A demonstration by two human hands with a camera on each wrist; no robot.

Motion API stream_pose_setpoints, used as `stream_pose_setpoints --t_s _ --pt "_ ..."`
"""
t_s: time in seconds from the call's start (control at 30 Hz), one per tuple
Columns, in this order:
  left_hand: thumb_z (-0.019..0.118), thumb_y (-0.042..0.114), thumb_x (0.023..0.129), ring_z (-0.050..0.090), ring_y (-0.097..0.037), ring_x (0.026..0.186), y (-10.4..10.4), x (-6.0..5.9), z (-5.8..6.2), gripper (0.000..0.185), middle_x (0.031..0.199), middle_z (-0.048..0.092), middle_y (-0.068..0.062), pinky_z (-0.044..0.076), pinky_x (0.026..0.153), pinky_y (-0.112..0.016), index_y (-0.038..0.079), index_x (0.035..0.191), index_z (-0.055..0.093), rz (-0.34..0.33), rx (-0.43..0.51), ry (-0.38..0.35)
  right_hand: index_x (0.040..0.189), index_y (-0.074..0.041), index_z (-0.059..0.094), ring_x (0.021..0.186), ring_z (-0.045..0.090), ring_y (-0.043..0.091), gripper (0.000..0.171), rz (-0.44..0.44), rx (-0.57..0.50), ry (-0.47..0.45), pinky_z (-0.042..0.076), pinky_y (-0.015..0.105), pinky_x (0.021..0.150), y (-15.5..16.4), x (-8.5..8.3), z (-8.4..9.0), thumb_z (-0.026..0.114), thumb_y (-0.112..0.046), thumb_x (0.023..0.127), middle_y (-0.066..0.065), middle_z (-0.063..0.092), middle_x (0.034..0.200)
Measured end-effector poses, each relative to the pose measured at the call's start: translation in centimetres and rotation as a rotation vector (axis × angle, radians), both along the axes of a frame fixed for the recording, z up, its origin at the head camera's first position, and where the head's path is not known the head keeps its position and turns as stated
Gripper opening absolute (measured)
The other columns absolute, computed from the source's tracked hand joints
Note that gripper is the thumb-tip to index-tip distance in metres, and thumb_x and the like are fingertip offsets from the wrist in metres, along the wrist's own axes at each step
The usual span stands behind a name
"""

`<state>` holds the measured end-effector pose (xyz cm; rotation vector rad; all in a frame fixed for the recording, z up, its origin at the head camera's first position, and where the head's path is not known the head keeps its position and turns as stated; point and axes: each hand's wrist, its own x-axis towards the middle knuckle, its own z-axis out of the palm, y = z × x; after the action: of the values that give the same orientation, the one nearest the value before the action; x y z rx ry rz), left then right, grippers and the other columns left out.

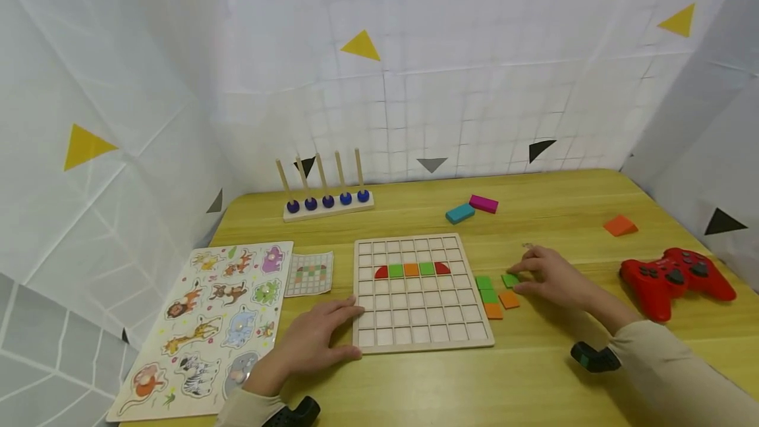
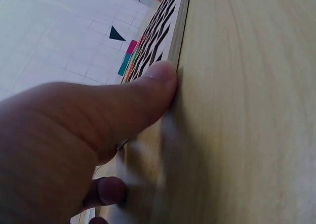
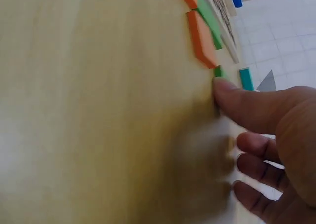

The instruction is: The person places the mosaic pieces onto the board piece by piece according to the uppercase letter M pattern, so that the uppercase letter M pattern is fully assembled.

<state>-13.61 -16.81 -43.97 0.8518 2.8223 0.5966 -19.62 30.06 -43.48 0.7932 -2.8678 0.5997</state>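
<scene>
A wooden grid board [image 1: 423, 342] lies on the table, with a row of red, green and orange tiles [image 1: 411, 270] in its upper part. My left hand [image 1: 314, 341] rests at its lower left side; the thumb [image 2: 160, 71] touches the board's edge, and the fingers lie relaxed. To the right of the board, my right hand [image 1: 554, 275] holds a small green tile [image 1: 510, 280] between thumb and index finger, at the tabletop. Loose orange tiles [image 3: 200, 38] and green tiles [image 1: 487, 296] lie between that hand and the board. The held tile is mostly hidden in the right wrist view.
Left of the board are a printed pattern card [image 1: 309, 275] and an animal puzzle [image 1: 222, 312]. A peg stand with blue beads [image 1: 329, 206], a teal block [image 1: 460, 213] and a magenta block [image 1: 483, 203] sit farther back. At right are a red game controller [image 1: 676, 279] and an orange block [image 1: 620, 225].
</scene>
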Motion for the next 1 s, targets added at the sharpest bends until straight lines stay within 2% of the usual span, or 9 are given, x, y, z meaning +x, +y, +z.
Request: stream_pose_setpoints --t_s 0.13,0.33,0.57,0.83,1.0 --pt "0.067 0.056 0.087 0.049 -0.03 0.135 0.0 0.0 0.0 0.063 0.151 0.049 -0.005 0.044 0.105 -0.055 0.025 0.14 0.054 -0.006 -0.001 0.009 0.1 -0.01 0.076 0.094 0.057 0.026 0.023 -0.033 -0.009 0.029 0.05 0.045 0.081 0.1 0.1 -0.4 0.08 -0.023 0.082 0.005 0.062 0.099" --pt "0.067 0.055 0.087 0.05 -0.03 0.135 0.1 0.1 0.0 0.062 0.15 0.05 -0.005 0.045 0.104 -0.055 0.025 0.14 0.054 -0.005 -0.003 0.009 0.095 -0.013 0.074 0.101 0.057 0.032 0.019 -0.093 -0.083 0.056 0.048 0.054 0.088 -0.7 0.1 -0.3 0.081 -0.023 0.081 0.01 0.064 0.104" --pt "0.067 0.056 0.087 0.049 -0.031 0.135 0.1 0.5 -0.1 0.063 0.15 0.049 -0.006 0.044 0.105 -0.056 0.024 0.14 0.055 0.009 0.003 -0.012 0.088 -0.018 0.072 0.098 0.057 0.026 0.019 -0.121 -0.111 0.032 0.049 0.049 0.086 -2.8 -0.3 -0.3 0.083 -0.03 0.079 0.004 0.066 0.1" --pt "0.068 0.054 0.086 0.048 -0.031 0.136 0.0 0.5 0.0 0.063 0.151 0.049 -0.006 0.043 0.106 -0.055 0.024 0.14 0.054 0.021 -0.006 -0.004 0.084 -0.02 0.072 0.1 0.058 0.027 0.019 -0.034 -0.117 -0.015 0.051 0.048 0.087 -8.6 -1.7 0.6 0.083 -0.035 0.078 0.003 0.066 0.101" --pt "0.067 0.055 0.086 0.049 -0.031 0.135 0.3 0.3 0.0 0.063 0.15 0.05 -0.006 0.044 0.104 -0.056 0.024 0.139 0.055 0.007 -0.007 0.024 0.089 -0.015 0.075 0.094 0.059 0.022 0.017 0.082 -0.087 0.03 0.053 0.041 0.083 -12.8 -2.0 1.1 0.081 -0.03 0.081 0.001 0.066 0.099"
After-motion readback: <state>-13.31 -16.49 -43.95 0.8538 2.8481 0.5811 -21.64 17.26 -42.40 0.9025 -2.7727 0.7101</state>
